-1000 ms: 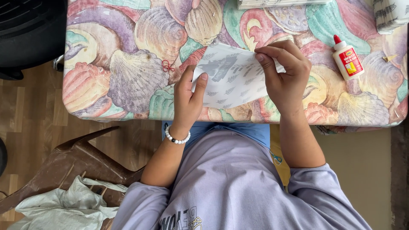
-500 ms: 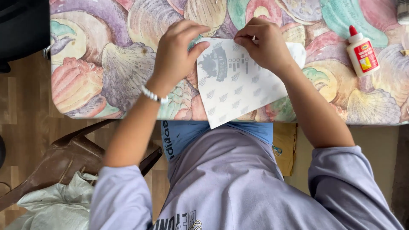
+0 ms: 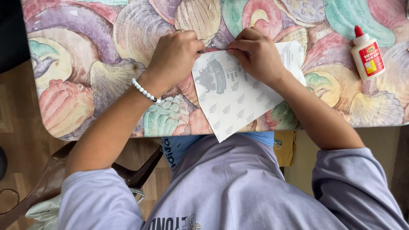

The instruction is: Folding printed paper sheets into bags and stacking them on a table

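A sheet of white paper (image 3: 236, 104) printed with grey leaf shapes and a dark figure lies on the table (image 3: 85, 64), its lower corner hanging over the near edge. My left hand (image 3: 174, 55), with a white bead bracelet on the wrist, rests curled at the paper's upper left corner. My right hand (image 3: 257, 55) presses down on the paper's top edge with its fingertips, pinching a fold there. Both hands touch the sheet.
The table is covered in a cloth with big pastel seashells. A white glue bottle (image 3: 367, 53) with a red cap lies at the right. A wooden chair (image 3: 55, 179) with pale cloth on it stands on the wood floor at lower left.
The paper has come down from being held up in both hands and now lies flat on the table. Both hands have moved onto its top edge.
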